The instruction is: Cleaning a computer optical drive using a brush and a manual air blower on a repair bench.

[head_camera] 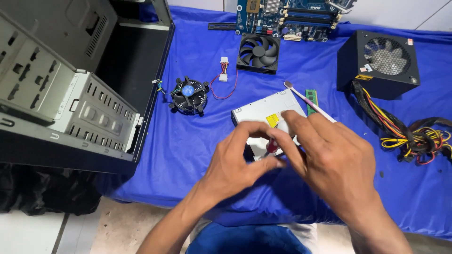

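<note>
My left hand [235, 162] and my right hand [332, 160] meet fingertip to fingertip over a silver optical drive [263, 109] that lies flat on the blue cloth [197, 141]. Between the fingertips sits a small red-handled tool [271, 146], mostly hidden. My left thumb and forefinger curl around it, and my right fingers press on it from the right. A thin white stick with a pink stripe [306, 99] lies across the drive's far corner, beside a green memory module [311, 98].
An open grey computer case [70, 94] stands at the left. A round cooler fan [189, 95], a square black fan [258, 52], a motherboard [292, 16] and a black power supply [381, 63] with bundled cables [414, 138] are spread over the cloth.
</note>
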